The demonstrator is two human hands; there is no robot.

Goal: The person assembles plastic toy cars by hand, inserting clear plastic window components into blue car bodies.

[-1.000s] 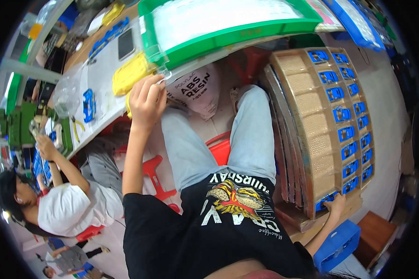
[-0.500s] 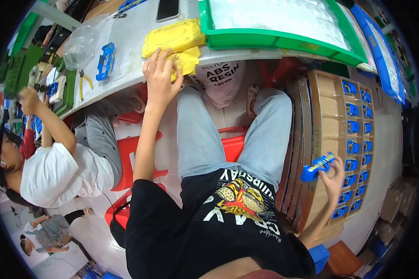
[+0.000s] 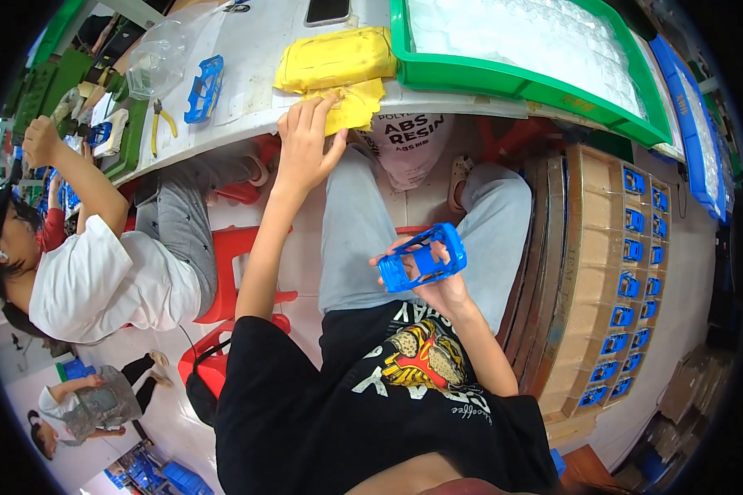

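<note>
My right hand [image 3: 447, 290] holds a blue plastic toy car body shell [image 3: 425, 262] above my lap, its open frame side showing and the fingers partly hidden beneath it. At the table's near edge, my left hand [image 3: 305, 148] rests its stretched fingers on a loose yellow cloth [image 3: 357, 107], with the thumb held apart. Behind this cloth lies a folded yellow cloth bundle [image 3: 338, 59]. Another blue car shell [image 3: 204, 89] sits on the table to the left, near yellow-handled pliers [image 3: 163, 128].
A green tray [image 3: 537, 82] of clear plastic packaging stands at the table's right. Right of my legs, a divided cardboard box [image 3: 598, 239] holds several blue shells in cells. A phone [image 3: 328, 11] lies at the back. A seated co-worker [image 3: 115, 272] is on the left.
My right hand has brought the blue shell from beside the cardboard box leftward over my lap and turned it. My left hand stays at the yellow cloth. The view has shifted slightly.
</note>
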